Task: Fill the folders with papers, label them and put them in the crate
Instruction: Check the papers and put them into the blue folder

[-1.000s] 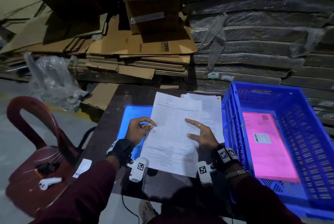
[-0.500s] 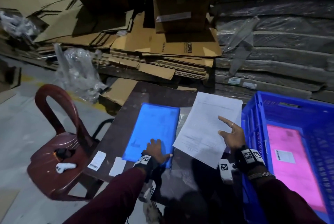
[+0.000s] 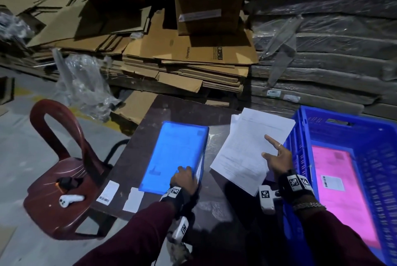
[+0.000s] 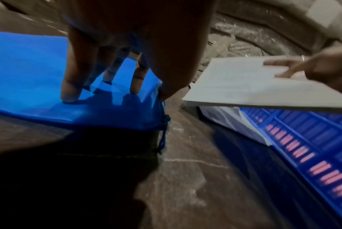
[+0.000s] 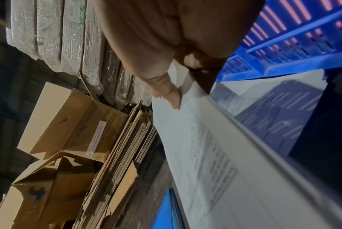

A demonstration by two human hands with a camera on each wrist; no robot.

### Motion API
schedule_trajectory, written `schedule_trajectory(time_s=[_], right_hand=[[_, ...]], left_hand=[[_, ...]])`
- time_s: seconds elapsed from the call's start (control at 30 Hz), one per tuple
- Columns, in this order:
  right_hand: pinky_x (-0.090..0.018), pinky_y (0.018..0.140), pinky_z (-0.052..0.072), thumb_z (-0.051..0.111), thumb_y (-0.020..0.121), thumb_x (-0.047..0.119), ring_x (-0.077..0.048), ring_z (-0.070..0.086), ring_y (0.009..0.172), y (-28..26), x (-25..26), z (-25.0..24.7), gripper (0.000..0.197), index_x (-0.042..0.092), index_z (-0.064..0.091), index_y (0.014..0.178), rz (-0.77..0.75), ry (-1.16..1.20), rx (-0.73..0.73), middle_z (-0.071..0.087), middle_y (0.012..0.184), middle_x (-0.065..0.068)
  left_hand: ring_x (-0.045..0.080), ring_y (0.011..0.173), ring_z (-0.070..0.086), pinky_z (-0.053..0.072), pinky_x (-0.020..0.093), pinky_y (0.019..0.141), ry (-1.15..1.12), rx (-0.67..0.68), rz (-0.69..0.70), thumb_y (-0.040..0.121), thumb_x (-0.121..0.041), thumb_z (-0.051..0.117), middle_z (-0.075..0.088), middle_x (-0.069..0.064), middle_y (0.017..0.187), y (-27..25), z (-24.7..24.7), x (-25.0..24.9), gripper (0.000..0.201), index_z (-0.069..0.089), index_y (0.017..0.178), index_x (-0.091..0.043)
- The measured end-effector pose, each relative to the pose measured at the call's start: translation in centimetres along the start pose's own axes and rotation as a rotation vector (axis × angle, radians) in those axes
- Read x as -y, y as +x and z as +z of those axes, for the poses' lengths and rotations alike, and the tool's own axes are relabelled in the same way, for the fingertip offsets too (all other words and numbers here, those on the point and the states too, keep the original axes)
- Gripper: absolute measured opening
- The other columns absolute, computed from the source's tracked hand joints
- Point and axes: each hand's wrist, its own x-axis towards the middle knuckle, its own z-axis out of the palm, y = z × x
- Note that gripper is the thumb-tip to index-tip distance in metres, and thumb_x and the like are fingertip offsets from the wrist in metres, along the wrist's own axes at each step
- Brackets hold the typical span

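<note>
Flattened cardboard (image 3: pixel 187 55) and wrapped dark stacks (image 3: pixel 322 51) fill the upper half of the head view, behind a dark brown table (image 3: pixel 171 111) at the centre. A blue folder (image 3: pixel 176 154) lies flat on the table left of centre. The left hand (image 3: pixel 184 177) is on the folder's near right corner, its fingers (image 4: pixel 68 91) spread and pressing the cover with their tips (the thumb sits at the folder's right edge), so this hand is apart, not clamped. Right of centre, the right hand (image 3: pixel 277 158) holds a sheaf of white papers (image 3: pixel 247 147) by its right edge, thumb on top and fingers beneath, raised over more papers (image 4: pixel 234 124) lying on the table. At the right of the frame stands a blue crate (image 3: pixel 305 137) just beside the papers, with a pink folder (image 3: pixel 339 190) bearing a white label lying inside it. Two white labels (image 3: pixel 120 195) lie at the table's near left edge, and a dark red chair (image 3: pixel 64 169) stands at the lower left.
</note>
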Motion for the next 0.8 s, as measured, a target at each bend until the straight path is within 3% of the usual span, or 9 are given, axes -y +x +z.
schedule_trajectory(time_s=[0.07, 0.17, 0.2, 0.27, 0.33, 0.37, 0.5, 0.7, 0.8], right_hand=[[-0.026, 0.085, 0.049, 0.065, 0.081, -0.011, -0.004, 0.057, 0.094, 0.1, -0.5, 0.7, 0.065, 0.033, 0.062, 0.129, 0.015, 0.040, -0.016, 0.059, 0.118, 0.017], [-0.003, 0.057, 0.039, 0.066, 0.082, -0.010, 0.013, 0.046, 0.055, 0.2, -0.8, 1.8, 0.064, 0.038, 0.061, 0.125, 0.023, 0.037, -0.028, 0.051, 0.067, 0.034], [-0.002, 0.053, 0.038, 0.066, 0.082, -0.010, 0.015, 0.045, 0.052, 0.2, -0.9, 2.3, 0.063, 0.035, 0.060, 0.124, 0.019, 0.041, -0.029, 0.052, 0.069, 0.031], [0.001, 0.062, 0.041, 0.065, 0.081, -0.012, 0.013, 0.054, 0.077, 0.1, -0.7, 3.2, 0.060, 0.026, 0.061, 0.128, 0.009, 0.080, -0.010, 0.065, 0.100, 0.009], [0.003, 0.078, 0.041, 0.062, 0.080, -0.017, -0.007, 0.054, 0.113, 0.0, -0.5, 4.2, 0.059, 0.010, 0.061, 0.132, 0.010, 0.107, 0.014, 0.057, 0.128, -0.001], [0.000, 0.084, 0.043, 0.061, 0.079, -0.019, -0.014, 0.052, 0.120, -0.1, -0.6, 4.7, 0.059, 0.006, 0.061, 0.131, 0.014, 0.134, 0.030, 0.056, 0.133, -0.004], [-0.045, 0.098, 0.052, 0.062, 0.074, -0.013, -0.030, 0.060, 0.119, 0.1, -2.5, 6.8, 0.062, 0.026, 0.069, 0.121, 0.109, 0.178, 0.131, 0.064, 0.129, -0.011], [-0.032, 0.089, 0.053, 0.064, 0.069, -0.012, -0.022, 0.064, 0.104, 0.5, -2.3, 8.2, 0.063, 0.027, 0.070, 0.117, 0.134, 0.103, 0.331, 0.064, 0.124, -0.010], [-0.039, 0.098, 0.050, 0.062, 0.070, -0.021, -0.030, 0.059, 0.119, 0.8, -2.4, 8.9, 0.063, 0.015, 0.068, 0.121, 0.153, 0.091, 0.348, 0.062, 0.129, -0.015]], left_hand=[[0.037, 0.103, 0.061, 0.047, 0.041, 0.084, -0.095, -0.035, 0.000, 0.097, -0.036, 0.043, 0.054, 0.014, 0.118, 0.1, -0.3, 0.8, 0.031, 0.054, 0.114, -0.013], [0.038, 0.096, 0.060, 0.045, 0.040, 0.077, -0.263, -0.113, -0.025, 0.096, -0.032, 0.047, 0.062, 0.015, 0.102, 0.3, -0.2, 1.9, 0.025, 0.059, 0.092, -0.010], [0.038, 0.094, 0.060, 0.044, 0.039, 0.075, -0.311, -0.138, -0.025, 0.095, -0.030, 0.048, 0.062, 0.016, 0.096, 0.3, 0.0, 2.1, 0.025, 0.057, 0.084, -0.010], [0.038, 0.091, 0.059, 0.041, 0.038, 0.071, -0.369, -0.173, -0.026, 0.095, -0.029, 0.049, 0.062, 0.015, 0.090, 0.1, 0.1, 2.4, 0.025, 0.051, 0.075, -0.013], [0.037, 0.090, 0.058, 0.038, 0.036, 0.069, -0.402, -0.193, -0.040, 0.096, -0.030, 0.049, 0.062, 0.014, 0.088, -0.1, 0.1, 2.3, 0.027, 0.048, 0.073, -0.016], [0.037, 0.090, 0.058, 0.038, 0.036, 0.069, -0.419, -0.202, -0.047, 0.097, -0.030, 0.049, 0.062, 0.014, 0.088, -0.2, 0.2, 2.2, 0.028, 0.046, 0.073, -0.016], [0.036, 0.089, 0.059, 0.036, 0.036, 0.067, -0.418, -0.248, -0.075, 0.100, -0.029, 0.047, 0.062, 0.013, 0.089, -0.9, 0.3, 1.6, 0.028, 0.047, 0.076, -0.013], [0.032, 0.097, 0.058, 0.039, 0.037, 0.075, -0.295, -0.218, -0.102, 0.101, -0.030, 0.043, 0.059, 0.012, 0.103, -1.4, -0.1, 0.7, 0.029, 0.059, 0.096, -0.007], [0.033, 0.097, 0.059, 0.040, 0.037, 0.076, -0.246, -0.188, -0.069, 0.101, -0.029, 0.043, 0.057, 0.011, 0.105, -1.4, -0.4, 0.4, 0.027, 0.058, 0.101, -0.007]])
